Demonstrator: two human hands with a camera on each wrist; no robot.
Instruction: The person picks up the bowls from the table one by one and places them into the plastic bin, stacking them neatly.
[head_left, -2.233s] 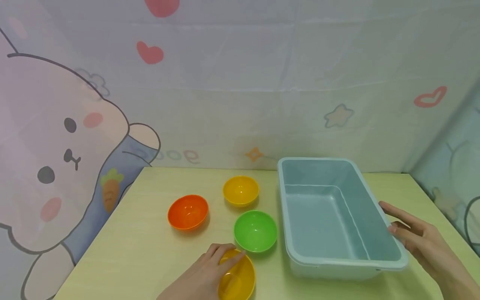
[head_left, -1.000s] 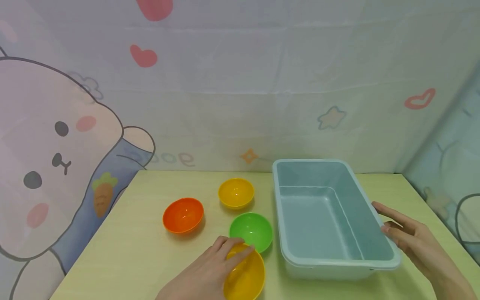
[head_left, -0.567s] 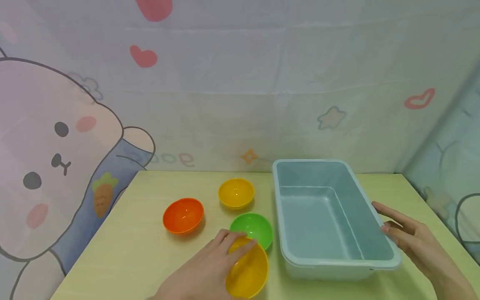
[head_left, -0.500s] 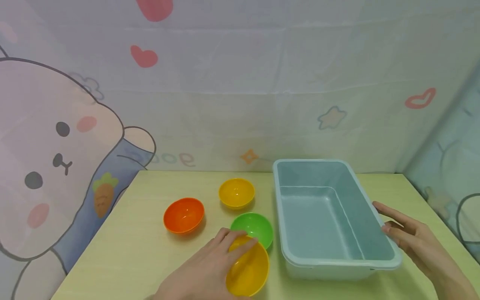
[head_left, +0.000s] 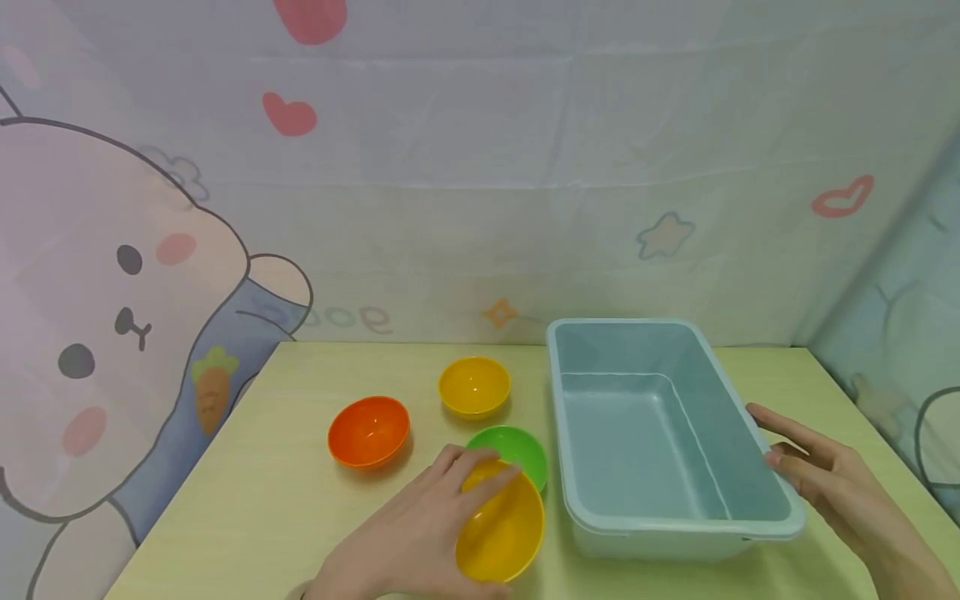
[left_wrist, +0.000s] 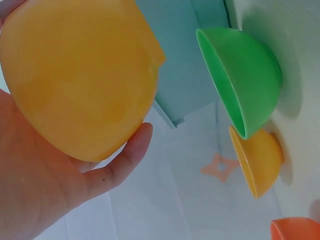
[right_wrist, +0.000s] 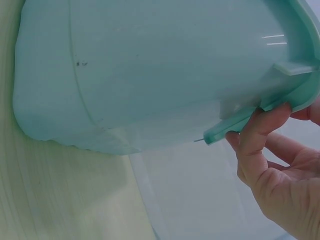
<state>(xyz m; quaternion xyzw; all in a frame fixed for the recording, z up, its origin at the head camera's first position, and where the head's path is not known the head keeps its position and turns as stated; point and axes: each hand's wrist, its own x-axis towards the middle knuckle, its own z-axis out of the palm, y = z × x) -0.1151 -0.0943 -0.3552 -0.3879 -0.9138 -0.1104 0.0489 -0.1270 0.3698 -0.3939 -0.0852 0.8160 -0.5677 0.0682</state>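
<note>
My left hand [head_left: 416, 529] grips a yellow bowl [head_left: 507, 525] by its rim, fingers on the far side and thumb on the near side. The left wrist view shows this bowl [left_wrist: 80, 75] raised off the table, its underside towards the camera. It overlaps a green bowl [head_left: 521, 450] in the head view. On the right, my right hand [head_left: 836, 479] holds the long side rim of a pale blue plastic tub [head_left: 682, 527]. In the right wrist view its fingers [right_wrist: 265, 122] curl around the tub's rim from outside. The tub has nothing in it.
A second yellow bowl [head_left: 474, 388] stands behind the green one, and an orange bowl [head_left: 369, 432] is farther left. All rest upright on the light wooden table [head_left: 240, 517]. A printed cloth [head_left: 450, 167] hangs behind the table's back edge.
My left hand has carried the yellow bowl forward and to the right, up to where it overlaps the green bowl. The right hand stays on the tub; the head view has shifted slightly.
</note>
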